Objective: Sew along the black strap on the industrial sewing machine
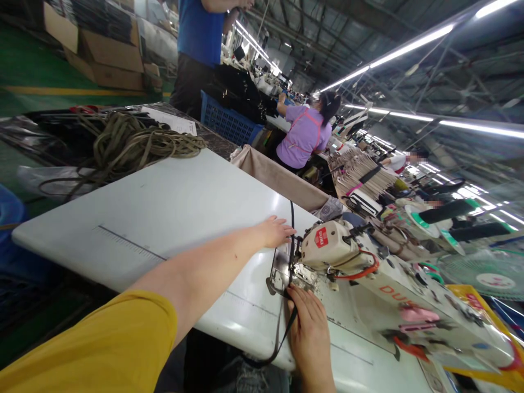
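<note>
Yellow sleeve point(102, 344) and bare forearm reach in from the lower left, ending in the left hand point(278, 232), whose fingers are spread, palm down, with the tips at the black strap point(292, 229). That strap runs through the working end of the sewing machine point(399, 281), across the metal plate point(280, 270), then loops down over the near edge of the white table point(196, 202). Just below the plate, the right hand point(309, 322) lies over the strap, fingers close together; whether the thumb pinches it, I cannot tell. On the machine's head, a red badge point(321, 238) seems to read "DUKI"; orange letters point(393, 295) along its arm begin "DU". Ruler marks point(131, 243) line the tabletop, their figures too small to read. Beyond the olive cords point(135, 139), a printed sheet point(176, 123) is likewise illegible.
</note>
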`<state>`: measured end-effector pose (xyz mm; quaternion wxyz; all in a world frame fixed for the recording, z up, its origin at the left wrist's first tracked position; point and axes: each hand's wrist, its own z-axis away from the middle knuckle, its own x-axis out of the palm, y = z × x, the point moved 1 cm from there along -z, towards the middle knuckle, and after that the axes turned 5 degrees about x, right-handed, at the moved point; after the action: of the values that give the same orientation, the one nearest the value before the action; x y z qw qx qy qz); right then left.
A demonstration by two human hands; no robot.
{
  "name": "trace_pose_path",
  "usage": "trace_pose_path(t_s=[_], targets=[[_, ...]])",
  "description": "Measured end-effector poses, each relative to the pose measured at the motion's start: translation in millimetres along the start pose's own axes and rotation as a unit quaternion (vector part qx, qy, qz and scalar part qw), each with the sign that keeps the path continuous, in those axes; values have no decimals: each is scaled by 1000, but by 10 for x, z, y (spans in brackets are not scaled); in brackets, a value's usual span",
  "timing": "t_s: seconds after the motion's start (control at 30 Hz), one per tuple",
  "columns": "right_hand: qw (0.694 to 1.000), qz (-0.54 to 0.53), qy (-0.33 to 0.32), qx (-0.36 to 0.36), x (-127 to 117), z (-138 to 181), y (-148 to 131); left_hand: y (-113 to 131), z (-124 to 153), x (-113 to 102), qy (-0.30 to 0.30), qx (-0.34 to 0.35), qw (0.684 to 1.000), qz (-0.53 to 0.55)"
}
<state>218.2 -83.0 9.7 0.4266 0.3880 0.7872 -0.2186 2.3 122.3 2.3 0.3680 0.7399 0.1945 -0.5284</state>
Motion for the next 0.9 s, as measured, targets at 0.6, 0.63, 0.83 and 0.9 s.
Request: trace_pose_path(t_s=[0.6, 0.63, 0.83, 0.9], targets=[[1000, 3, 2, -1, 8, 13, 10, -6, 17, -18, -3, 4, 1000, 13], [1000, 4, 3, -1, 7, 11, 8, -2, 16, -23, -4, 1, 1000, 14], [1000, -3, -1, -1, -3, 3, 6, 34, 20, -58, -21, -6, 1000, 4], [1000, -8, -4, 4, -7, 4, 8, 39, 21, -62, -21, -3, 1000, 11]])
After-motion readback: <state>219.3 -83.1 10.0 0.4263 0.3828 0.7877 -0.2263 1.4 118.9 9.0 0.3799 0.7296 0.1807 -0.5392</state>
